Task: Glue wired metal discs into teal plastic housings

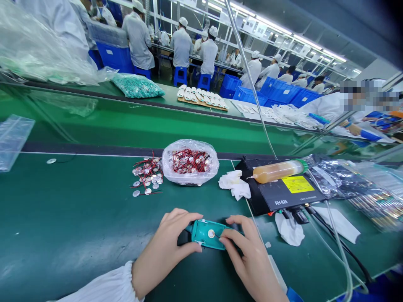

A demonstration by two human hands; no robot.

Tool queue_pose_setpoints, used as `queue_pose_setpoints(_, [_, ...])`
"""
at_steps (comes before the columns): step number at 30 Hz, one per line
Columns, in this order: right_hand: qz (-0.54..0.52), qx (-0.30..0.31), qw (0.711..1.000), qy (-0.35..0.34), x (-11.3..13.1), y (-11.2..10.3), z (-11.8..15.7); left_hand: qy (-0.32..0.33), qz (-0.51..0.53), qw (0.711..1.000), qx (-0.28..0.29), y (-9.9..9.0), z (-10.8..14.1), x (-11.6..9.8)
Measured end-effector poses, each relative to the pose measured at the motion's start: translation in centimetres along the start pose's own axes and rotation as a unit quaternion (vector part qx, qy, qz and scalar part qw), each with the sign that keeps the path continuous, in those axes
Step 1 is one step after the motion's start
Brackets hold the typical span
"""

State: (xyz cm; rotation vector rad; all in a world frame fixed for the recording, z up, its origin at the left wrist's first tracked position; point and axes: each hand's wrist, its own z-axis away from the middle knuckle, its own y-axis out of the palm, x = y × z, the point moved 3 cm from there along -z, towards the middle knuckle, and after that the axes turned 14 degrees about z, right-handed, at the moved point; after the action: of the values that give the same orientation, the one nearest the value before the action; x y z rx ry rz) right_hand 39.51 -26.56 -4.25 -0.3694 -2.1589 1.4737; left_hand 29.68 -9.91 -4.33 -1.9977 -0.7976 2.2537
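Beside the black box [291, 197]'s edge, hands [168, 247] [252, 260] around teal casing [204, 234]

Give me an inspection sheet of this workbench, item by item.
Surface: glossy green bench mat.
Job's things: teal plastic holder carrying a metal disc.
Clutter: loose wired metal discs, more in a plastic bag, crumpled tissues, amber syringe barrel on a black control unit.
Hands: left hand and right hand both grip the holder.
Cables: black cable, clear tubing.
Surroundings: white-coated workers at a far bench, blue crates.
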Motion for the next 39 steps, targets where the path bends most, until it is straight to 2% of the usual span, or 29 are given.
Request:
queue_pose_setpoints(10, [0.025,-0.035,0.999,-0.016,0.1,0.0,0.0,0.001,0.002,1.0,-0.011,-0.2,-0.1,0.1])
queue_pose_setpoints(17, [0.047,-0.027,0.998,-0.034,0.7,-0.5,0.0,-0.002,0.005,1.0,-0.012,-0.2,-0.1,-0.3])
queue_pose_setpoints(26, [0.102,-0.018,0.994,-0.048,1.2,-0.1,-0.2,-0.017,0.008,1.0,0.002,-0.1,-0.2,-0.2])
queue_pose_setpoints(33, [0.142,-0.083,0.985,-0.047,2.3,0.0,0.2,-0.01,0.001,1.0,-0.008,-0.1,0.0,0.2])
queue_pose_setpoints(39, [0.114,-0.082,0.989,-0.042,2.1,0.4,0.6,-0.014,0.002,1.0,-0.009,-0.1,-0.1,0.5])
